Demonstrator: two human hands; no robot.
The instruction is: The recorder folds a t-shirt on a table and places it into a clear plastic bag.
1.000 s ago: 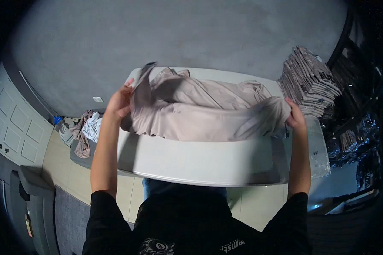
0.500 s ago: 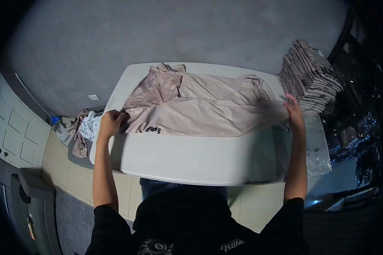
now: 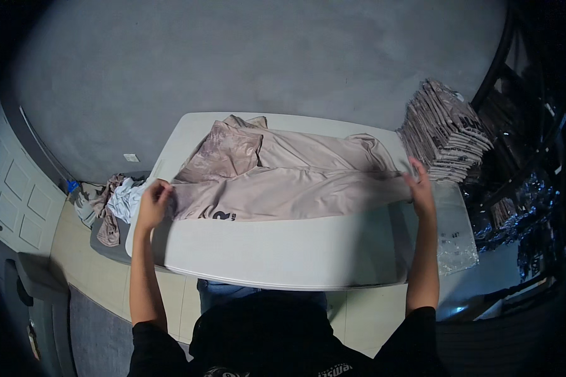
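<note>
A pale pinkish-beige garment (image 3: 295,195) lies lengthwise across the white table (image 3: 258,257), with a mottled section at its left end and a dark printed mark near the front edge. My left hand (image 3: 154,204) is closed on the garment’s left end. My right hand (image 3: 421,188) is at the right end, thumb and fingers apart, touching or just beside the fabric.
A tall stack of folded garments (image 3: 443,135) stands at the back right, near clear plastic bags (image 3: 456,245). Loose clothes (image 3: 122,201) lie on a grey surface at the left. A door (image 3: 16,176) is far left; dark racking (image 3: 522,163) is far right.
The garment, raised between my hands earlier, has come down and lies flatter, spread along the table. Both hands have lowered with it, and my right hand’s fingers have loosened.
</note>
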